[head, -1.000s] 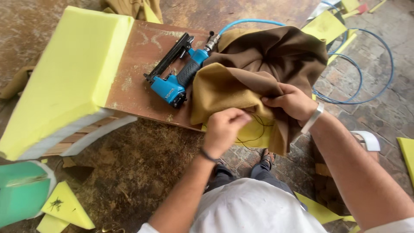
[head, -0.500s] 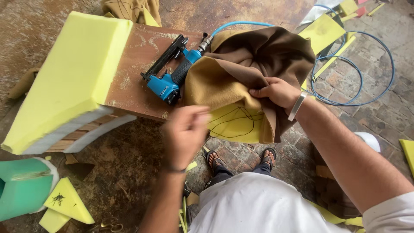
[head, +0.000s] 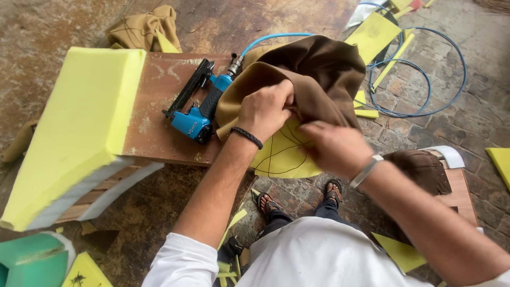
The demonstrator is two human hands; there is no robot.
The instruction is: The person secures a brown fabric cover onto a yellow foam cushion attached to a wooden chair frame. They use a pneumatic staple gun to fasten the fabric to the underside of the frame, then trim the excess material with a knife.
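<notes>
While the brown fabric (head: 313, 79) lay bunched at the tabletop's (head: 159, 133) right edge beside the blue pneumatic stapler (head: 196, 114), left hand (head: 264, 109) fingers pinched a fold; right hand (head: 334, 149) fingers gripped its hem. Soft, light, limp: best grasped at edges.

No packages, signs or screens show anywhere in this workshop view.

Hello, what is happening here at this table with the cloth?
A person stands over a wooden board and works brown fabric over a piece of yellow foam. The left hand bunches the fabric in its grip; the right hand rests at its edge over the foam. A blue staple gun lies beside, untouched.
</notes>
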